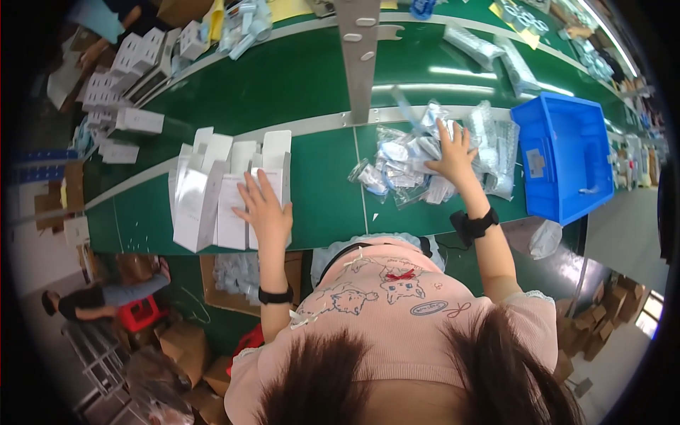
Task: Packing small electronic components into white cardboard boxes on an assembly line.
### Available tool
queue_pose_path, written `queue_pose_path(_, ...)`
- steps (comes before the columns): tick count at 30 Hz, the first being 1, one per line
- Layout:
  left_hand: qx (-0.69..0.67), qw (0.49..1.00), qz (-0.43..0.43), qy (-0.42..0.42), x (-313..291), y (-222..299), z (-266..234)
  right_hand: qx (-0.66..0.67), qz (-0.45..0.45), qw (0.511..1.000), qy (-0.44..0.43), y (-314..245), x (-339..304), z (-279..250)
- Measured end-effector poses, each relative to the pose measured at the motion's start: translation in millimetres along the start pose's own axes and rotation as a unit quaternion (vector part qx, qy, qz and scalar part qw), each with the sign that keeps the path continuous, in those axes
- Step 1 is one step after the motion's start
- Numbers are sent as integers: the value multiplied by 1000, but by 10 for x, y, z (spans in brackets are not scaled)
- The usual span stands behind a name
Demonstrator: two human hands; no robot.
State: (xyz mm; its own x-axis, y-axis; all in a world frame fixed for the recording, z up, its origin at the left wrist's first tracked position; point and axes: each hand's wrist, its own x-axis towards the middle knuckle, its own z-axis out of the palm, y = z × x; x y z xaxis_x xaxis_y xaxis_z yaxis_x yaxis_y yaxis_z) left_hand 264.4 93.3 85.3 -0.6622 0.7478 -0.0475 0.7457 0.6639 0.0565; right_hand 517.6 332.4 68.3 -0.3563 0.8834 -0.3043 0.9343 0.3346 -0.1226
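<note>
Green workbench (322, 177) stretching under left hand (268, 216) and right hand (453, 152). Slotted metal post (356, 71) standing beyond, between them. White light streaks (453, 88) gleaming on green just past right hand; light tube (610, 35) glowing well beyond, off to its right. Brown cartons (613, 308) piled on that side, nearer body. Far left of left hand: pale wall (46, 248); nearer body, red stool (138, 314), metal rack (95, 365).

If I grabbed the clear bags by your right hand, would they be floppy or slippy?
The clear bags are probably floppy, since their plastic looks thin and wrinkled. Its shine hints they may slip. They overlap, so pulling one could drag others.
</note>
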Motion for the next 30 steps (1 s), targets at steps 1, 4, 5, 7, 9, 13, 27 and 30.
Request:
queue_pose_path(1,-60,998,-12,15,-12,99,-90,-6,-50,998,48,-58,-49,-61)
queue_pose_path(4,-261,960,68,71,-140,432,-251,264,-304,915,38,-176,-133,-67)
queue_pose_path(5,-263,960,70,71,-164,559,-262,379,-310,871,-37,-366,-267,-91)
queue_pose_path(7,-269,946,172,53,-182,731,-277,486,-308,811,-110,-804,-525,-114)
queue_pose_path(9,-398,904,154,7,-141,662,-159,683,-238,670,-166,-1076,-629,-94)
queue_pose_path(13,-627,765,126,-73,97,527,89,619,-294,705,-179,-1079,-333,51)
queue_pose_path(27,-732,679,25,-56,784,33,882,236,-234,908,255,336,1856,-173)
queue_pose_path(30,-686,726,47,-8,760,-90,967,14,-212,900,380,364,2654,-241)
